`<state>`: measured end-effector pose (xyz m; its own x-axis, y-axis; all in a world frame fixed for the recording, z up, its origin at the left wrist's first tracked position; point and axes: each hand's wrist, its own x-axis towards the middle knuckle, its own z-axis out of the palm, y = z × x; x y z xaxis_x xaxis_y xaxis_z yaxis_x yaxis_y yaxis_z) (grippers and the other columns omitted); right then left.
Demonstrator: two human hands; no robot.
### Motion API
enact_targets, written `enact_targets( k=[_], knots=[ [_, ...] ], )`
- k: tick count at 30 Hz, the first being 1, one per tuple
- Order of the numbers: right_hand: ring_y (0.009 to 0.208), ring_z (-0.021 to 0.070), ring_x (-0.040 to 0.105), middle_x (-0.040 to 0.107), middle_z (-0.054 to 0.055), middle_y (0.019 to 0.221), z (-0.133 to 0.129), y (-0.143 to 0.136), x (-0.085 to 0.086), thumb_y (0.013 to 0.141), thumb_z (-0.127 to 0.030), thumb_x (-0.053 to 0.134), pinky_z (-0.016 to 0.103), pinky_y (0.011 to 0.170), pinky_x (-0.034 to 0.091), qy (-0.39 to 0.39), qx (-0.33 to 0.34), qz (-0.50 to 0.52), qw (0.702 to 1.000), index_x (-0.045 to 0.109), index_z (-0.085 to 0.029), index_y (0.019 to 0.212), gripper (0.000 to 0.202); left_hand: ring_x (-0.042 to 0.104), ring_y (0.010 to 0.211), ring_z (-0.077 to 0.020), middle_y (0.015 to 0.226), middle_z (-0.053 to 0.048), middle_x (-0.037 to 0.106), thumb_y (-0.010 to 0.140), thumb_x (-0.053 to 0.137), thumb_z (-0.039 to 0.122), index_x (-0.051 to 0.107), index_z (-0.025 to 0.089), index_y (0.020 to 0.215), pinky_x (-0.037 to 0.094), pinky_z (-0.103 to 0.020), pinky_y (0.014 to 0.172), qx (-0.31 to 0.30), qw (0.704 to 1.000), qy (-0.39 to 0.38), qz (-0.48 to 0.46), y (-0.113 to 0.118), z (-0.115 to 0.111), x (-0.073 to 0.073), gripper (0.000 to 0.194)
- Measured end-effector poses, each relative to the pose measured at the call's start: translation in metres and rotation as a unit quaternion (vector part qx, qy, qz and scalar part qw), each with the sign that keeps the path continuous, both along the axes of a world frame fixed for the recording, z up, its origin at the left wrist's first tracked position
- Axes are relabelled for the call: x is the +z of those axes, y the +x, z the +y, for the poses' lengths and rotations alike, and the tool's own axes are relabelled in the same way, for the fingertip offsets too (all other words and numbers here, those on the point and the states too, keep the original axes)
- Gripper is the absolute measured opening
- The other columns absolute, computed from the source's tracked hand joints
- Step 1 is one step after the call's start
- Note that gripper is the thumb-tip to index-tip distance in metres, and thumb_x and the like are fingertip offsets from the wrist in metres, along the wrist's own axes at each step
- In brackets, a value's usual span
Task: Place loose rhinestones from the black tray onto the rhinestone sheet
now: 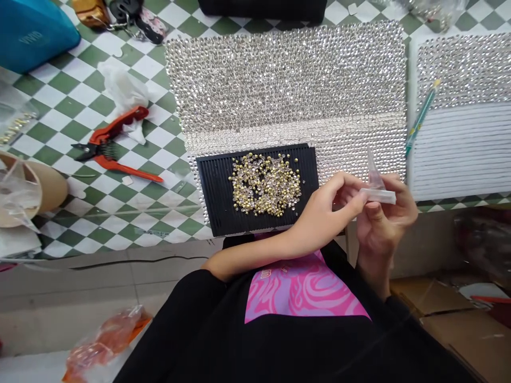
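My left hand (331,205) pinches the near end of a small translucent white bar (381,196) between thumb and fingers. My right hand (385,215) is closed behind the bar, around a clear cone-shaped nozzle (373,173) that points up and away from me; its lower end is hidden by the bar and fingers. Both hands meet above the front right corner of a sheet covered in rows of silver rhinestones (287,80). Left of them, a black ridged tray (215,197) lies on that sheet, holding a pile of loose gold-backed rhinestones (265,183).
Orange-handled pliers (109,143) and crumpled tissue (123,88) lie left on the checkered tablecloth (88,207). A cardboard roll (51,183) stands at the left edge. At right, a green pen (423,117) rests on a second, partly covered rhinestone sheet (463,143). Keys (138,18) lie at the back.
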<state>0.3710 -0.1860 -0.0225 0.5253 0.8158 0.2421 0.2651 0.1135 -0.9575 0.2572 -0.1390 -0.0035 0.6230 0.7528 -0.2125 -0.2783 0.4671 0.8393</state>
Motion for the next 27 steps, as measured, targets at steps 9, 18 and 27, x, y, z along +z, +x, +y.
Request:
enact_targets(
  k=[9, 18, 27],
  knots=[
    [0.093, 0.0184, 0.067, 0.064, -0.001, 0.105, 0.003, -0.01, -0.007, 0.083, -0.04, 0.064, 0.04, 0.079, 0.058, 0.007, -0.017, 0.058, 0.998, 0.069, -0.047, 0.112, 0.031, 0.061, 0.089, -0.0151, 0.09, -0.001, 0.062, 0.087, 0.069, 0.052, 0.055, 0.02, 0.084, 0.052, -0.032, 0.085, -0.034, 0.996, -0.085, -0.019, 0.006, 0.008, 0.004, 0.036],
    [0.075, 0.0113, 0.068, 0.071, -0.002, 0.084, 0.038, 0.023, -0.004, 0.074, -0.035, 0.082, 0.028, 0.072, 0.057, 0.092, -0.026, 0.051, 0.994, 0.077, -0.027, 0.094, 0.022, 0.064, 0.085, -0.0119, 0.096, -0.003, 0.065, 0.101, 0.046, 0.031, 0.056, 0.022, 0.106, 0.054, -0.027, 0.079, 0.006, 0.996, 0.063, 0.056, -0.037, 0.004, 0.008, 0.014],
    [0.087, 0.0139, 0.068, 0.071, 0.002, 0.088, 0.066, 0.062, -0.011, 0.076, -0.021, 0.079, 0.028, 0.071, 0.054, 0.026, 0.059, -0.164, 0.984, 0.074, -0.018, 0.089, 0.014, 0.057, 0.078, -0.013, 0.092, 0.001, 0.057, 0.093, 0.052, 0.02, 0.063, 0.027, 0.102, 0.05, -0.035, 0.072, 0.438, 0.785, 0.292, 0.325, -0.153, 0.021, -0.02, 0.016]
  ],
)
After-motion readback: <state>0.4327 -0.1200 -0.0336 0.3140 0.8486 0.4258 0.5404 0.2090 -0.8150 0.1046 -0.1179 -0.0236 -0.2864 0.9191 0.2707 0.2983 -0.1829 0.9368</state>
